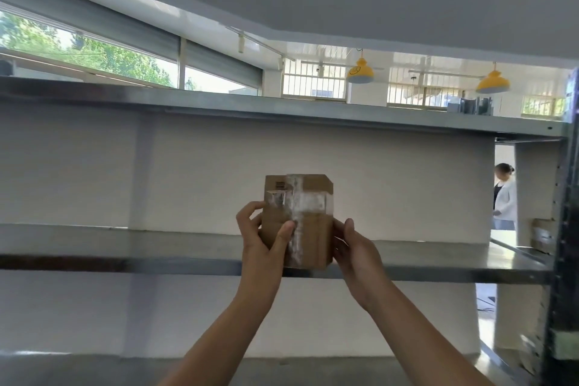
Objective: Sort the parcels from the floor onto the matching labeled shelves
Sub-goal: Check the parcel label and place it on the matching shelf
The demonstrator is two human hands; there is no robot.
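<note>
A small brown cardboard parcel [313, 229] with clear tape and a barcode label stands upright at the front edge of the middle metal shelf [125, 247]. My left hand [263, 238] grips its left side, thumb across the front face and fingers curled round the left edge. On the right side, my right hand [354, 247] holds the parcel with its thumb up along the edge. Whether the parcel's bottom rests on the shelf or hangs just above it, I cannot tell. No shelf labels are readable.
A metal shelf [282, 110] runs above and another shelf [94, 367] below. The rack's dark upright post [564, 229] stands at the right edge. A white wall backs the rack. A person in a white coat [504, 197] stands beyond it at right, near another carton [543, 235].
</note>
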